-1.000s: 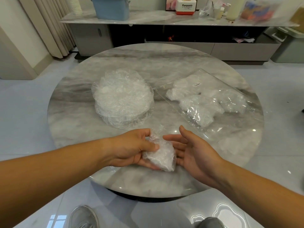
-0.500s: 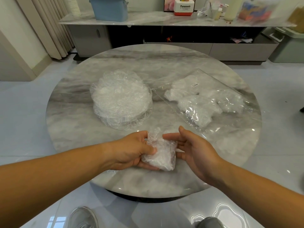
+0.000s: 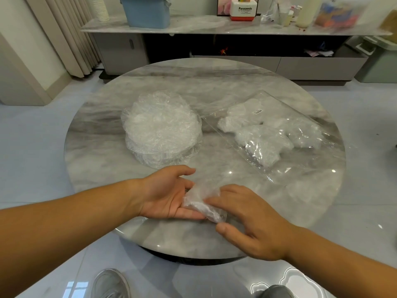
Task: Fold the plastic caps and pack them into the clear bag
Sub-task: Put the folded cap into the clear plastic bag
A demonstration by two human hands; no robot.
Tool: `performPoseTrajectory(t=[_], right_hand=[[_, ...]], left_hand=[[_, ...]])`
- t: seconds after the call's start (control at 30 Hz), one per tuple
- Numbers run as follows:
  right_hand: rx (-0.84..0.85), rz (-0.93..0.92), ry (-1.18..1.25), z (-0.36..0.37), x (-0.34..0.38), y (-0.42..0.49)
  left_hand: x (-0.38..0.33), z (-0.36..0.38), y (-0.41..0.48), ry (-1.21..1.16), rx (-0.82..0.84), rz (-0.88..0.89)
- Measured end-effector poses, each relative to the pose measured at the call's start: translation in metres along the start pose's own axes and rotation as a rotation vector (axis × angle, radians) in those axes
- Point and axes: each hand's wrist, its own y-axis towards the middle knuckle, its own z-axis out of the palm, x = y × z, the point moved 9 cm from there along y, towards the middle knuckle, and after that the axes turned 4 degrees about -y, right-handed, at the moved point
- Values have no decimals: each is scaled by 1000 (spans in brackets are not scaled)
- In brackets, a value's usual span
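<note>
This looks like a home living room. A round marble tabletop (image 3: 214, 87) stands on glossy floor tiles, beige curtains (image 3: 64, 35) hang at left, and a low sideboard (image 3: 214, 29) carries household clutter and a blue tub (image 3: 148, 11).

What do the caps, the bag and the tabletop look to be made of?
Caps: thin crinkled plastic film, translucent white, stacked in soft wrinkles. The folded cap between the left hand and right hand looks the same. Clear bag: smooth glossy transparent film, with contents visible through it. Table: polished grey-veined stone, likely marble or an imitation; it shows glare spots.
</note>
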Motion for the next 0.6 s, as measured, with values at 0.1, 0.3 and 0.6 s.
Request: performPoseTrajectory(t=[0.1, 0.3, 0.6], right_hand=[[94, -34, -93, 9, 3, -4], [183, 78, -30, 19, -4, -7], [-55, 519, 540, 12, -29, -12]], left_hand=[[-1, -1, 1, 29, -14, 15], [-2, -4, 0, 210, -123, 115], [-26, -21, 3, 55, -276, 357]])
